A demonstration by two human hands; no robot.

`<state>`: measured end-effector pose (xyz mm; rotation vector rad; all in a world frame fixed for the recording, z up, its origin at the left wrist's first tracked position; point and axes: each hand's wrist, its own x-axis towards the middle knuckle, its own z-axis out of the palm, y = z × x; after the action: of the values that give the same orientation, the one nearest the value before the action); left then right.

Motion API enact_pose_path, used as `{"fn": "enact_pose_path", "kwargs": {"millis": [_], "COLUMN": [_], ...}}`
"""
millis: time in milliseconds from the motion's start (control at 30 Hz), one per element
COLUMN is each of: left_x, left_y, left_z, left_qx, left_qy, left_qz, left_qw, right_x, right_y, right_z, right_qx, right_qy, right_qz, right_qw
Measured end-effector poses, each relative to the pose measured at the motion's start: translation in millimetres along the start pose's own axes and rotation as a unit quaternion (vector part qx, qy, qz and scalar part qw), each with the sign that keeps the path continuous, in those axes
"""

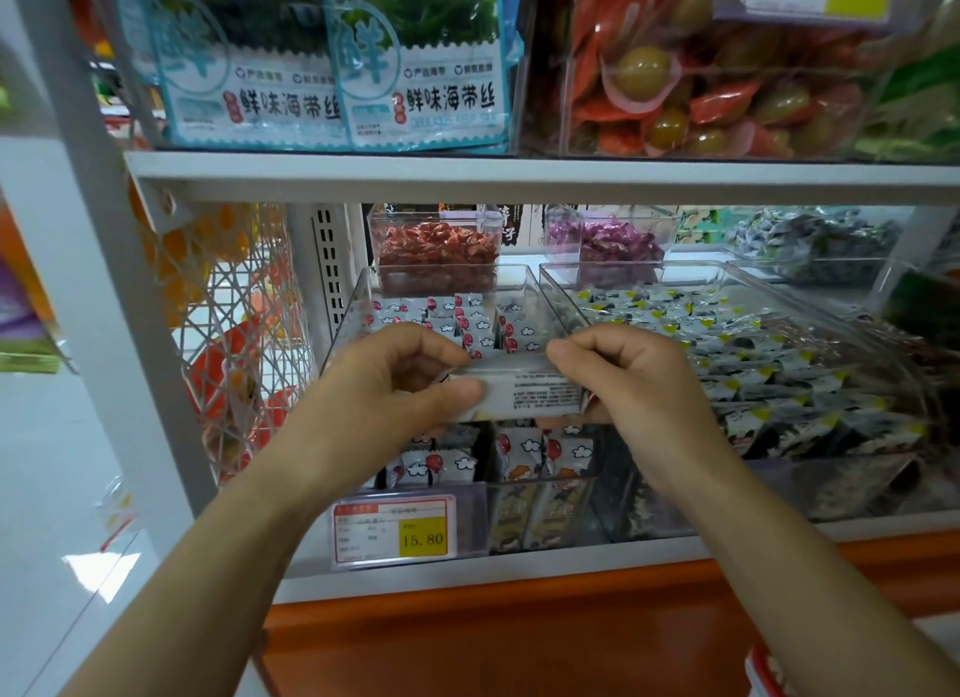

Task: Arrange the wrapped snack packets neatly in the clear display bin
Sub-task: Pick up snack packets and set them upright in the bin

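Step (head view): prob. mid-placement; packet up over bin, not yet set down.
L hand: fingers curled, thumb pressed on near face of held packet at its L end.
R hand: fingers curled, pinches R end of same packet.
Where: between both hands, flat, printed back up, over middle of clear bin; one pkt or a few stacked, cannot tell.
Packets in bin: on edge in rows just beyond fingertips; more under wrists at bin front, some leaning.
Next: prob. calls for tipping pkt on edge, lowering into dark gap beyond fingertips, in line w/ row.
Materials: pkts are glossy film, zigzag crimped ends, pillow shape, cloud + red balloon print; bin is hard clear plastic, straight walls, reflective.
Beside R hand: neighbour bin, dark pkts w/ yellow tips.
Below L wrist: price tag, yellow patch.
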<state>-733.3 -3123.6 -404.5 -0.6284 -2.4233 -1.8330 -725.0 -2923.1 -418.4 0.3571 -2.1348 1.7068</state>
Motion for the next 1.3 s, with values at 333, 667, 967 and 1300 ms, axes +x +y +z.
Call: {"fn": "enact_pose_path", "kwargs": {"millis": [333, 667, 967, 1300], "left_x": [5, 32, 115, 104], "left_y": [-10, -16, -53, -57], "left_z": [5, 11, 15, 11], "left_qx": [0.045, 0.056, 0.509, 0.536], "left_qy": [0.045, 0.161, -0.056, -0.092], "left_qz": [0.025, 0.013, -0.069, -0.086], "left_qw": [0.998, 0.985, 0.856, 0.834], "right_x": [1, 18, 128, 167], "right_y": [1, 0, 15, 42], "right_z": [-3, 8, 28, 75], "right_qx": [0.085, 0.023, -0.147, -0.41], "right_qy": [-0.023, 0.042, 0.101, -0.122], "right_qz": [0.062, -0.005, -0.028, -0.08], "right_qw": [0.994, 0.999, 0.984, 0.9]}}
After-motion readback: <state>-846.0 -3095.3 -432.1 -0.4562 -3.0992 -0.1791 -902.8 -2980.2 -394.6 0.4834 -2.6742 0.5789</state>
